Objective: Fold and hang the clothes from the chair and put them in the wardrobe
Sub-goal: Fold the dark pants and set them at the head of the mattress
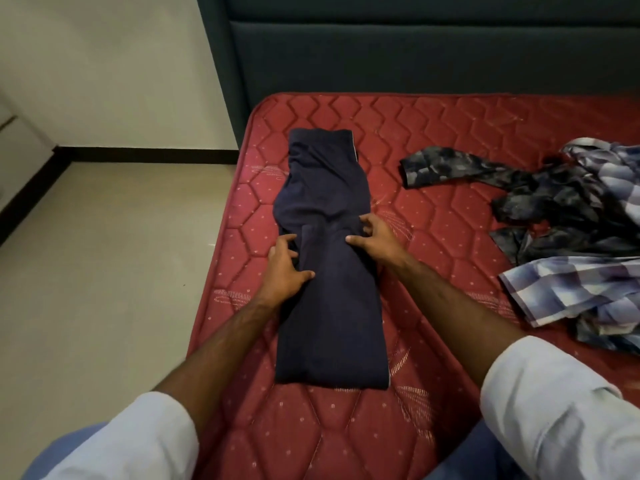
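Note:
Dark navy trousers [329, 306] lie folded lengthwise into a long strip on the red quilted mattress [450, 220], running from near me towards the headboard. My left hand [285, 268] rests on the strip's left edge near its middle, fingers spread and thumb laid over the cloth. My right hand [372, 235] sits on the right edge at about the same height, fingers bent with the tips pressing into the fabric. Neither hand has lifted the cloth off the mattress.
A dark patterned garment [519, 188] and a blue-and-white checked garment [571, 292] lie crumpled on the mattress at the right. A dark upholstered headboard [415, 53] stands behind. Pale tiled floor [104, 254] and a white wall lie to the left of the bed.

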{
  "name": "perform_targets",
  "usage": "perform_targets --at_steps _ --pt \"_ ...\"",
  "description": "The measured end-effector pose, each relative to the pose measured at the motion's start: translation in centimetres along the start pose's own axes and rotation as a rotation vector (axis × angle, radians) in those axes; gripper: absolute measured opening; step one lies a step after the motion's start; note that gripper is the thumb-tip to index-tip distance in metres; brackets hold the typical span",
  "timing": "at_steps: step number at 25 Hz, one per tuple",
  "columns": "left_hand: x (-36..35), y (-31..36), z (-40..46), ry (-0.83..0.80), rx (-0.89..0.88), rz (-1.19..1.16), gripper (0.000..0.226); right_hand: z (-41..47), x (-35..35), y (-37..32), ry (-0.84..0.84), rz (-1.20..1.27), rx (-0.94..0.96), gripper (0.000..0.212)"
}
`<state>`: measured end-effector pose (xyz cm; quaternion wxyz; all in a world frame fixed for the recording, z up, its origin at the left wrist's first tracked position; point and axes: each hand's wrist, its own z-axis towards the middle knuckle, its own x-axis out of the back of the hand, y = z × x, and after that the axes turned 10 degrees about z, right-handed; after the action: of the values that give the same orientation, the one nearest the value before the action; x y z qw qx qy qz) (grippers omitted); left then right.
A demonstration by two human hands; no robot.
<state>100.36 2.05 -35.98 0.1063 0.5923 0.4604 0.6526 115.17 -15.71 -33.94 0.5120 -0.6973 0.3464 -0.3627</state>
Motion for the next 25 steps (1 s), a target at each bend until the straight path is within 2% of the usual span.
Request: perform_targets --at_steps 3,5,8,9,11,12,13,14,15,16,17,20,23,25 --pt "1.3 0.2 -0.3 0.075 -0.112 -0.089 0.058 0.8 0.2 -1.2 -0.044 0.02 0.043 0.039" --pt "2.0 -0.3 -0.9 0.128 -0.175 0.015 0.045 1.3 0.2 -0.9 -0.03 -0.024 0.033 0.044" --pt "2.3 -1.5 -1.8 0.1 -0.167 0.213 0.036 0.7 -1.0 -0.6 -0.004 -0.328 -0.006 0.06" --pt "2.4 -1.5 -2.1 0.14 -0.215 0.307 0.037 0.1 -1.3 -0.7 0.02 -0.447 0.026 0.069" --pt "2.9 -0.7 -3.6 0.173 -0.459 0.434 0.045 -2.4 -1.6 -1.2 0.057 -0.625 0.18 0.084" --pt "2.9 -0.3 -5.2 0.062 -0.614 0.446 0.053 -4.4 -1.5 -1.1 0.006 -0.679 0.32 0.084" --pt "2.6 -0.2 -7.3 -0.129 -0.728 0.482 0.064 -7.2 -1.5 -0.9 -0.113 -0.715 0.434 0.083" --pt "2.1 -0.7 -9.7 -0.315 -0.792 0.579 0.077 -10.1 -1.4 -0.2 -0.288 -0.762 0.49 0.084" --pt "1.6 -1.6 -11.8 -0.415 -0.819 0.713 0.086 -13.0 -1.2 1.1 -0.481 -0.858 0.48 0.089" --pt "0.9 -2.7 -13.3 -0.394 -0.826 0.842 0.089 -15.8 -1.2 2.4 -0.618 -0.98 0.431 0.093" --pt "0.5 -3.6 -14.2 -0.341 -0.792 0.938 0.09 -18.0 -1.3 3.9 -0.662 -1.077 0.409 0.097" --pt "-0.4 -3.9 -14.3 -0.207 -0.672 1.004 0.089 -19.9 -2.3 6.7 -0.529 -1.204 0.463 0.092" --pt "-0.5 -2.4 -14.7 -0.246 -0.627 1.114 0.064 -20.2 -2.8 6.3 -0.429 -1.266 0.504 0.071" --pt "0.7 -1.4 -15.3 -0.35 -0.618 1.154 0.064 -21.3 -2.8 4.4 -0.5 -1.293 0.416 0.07"
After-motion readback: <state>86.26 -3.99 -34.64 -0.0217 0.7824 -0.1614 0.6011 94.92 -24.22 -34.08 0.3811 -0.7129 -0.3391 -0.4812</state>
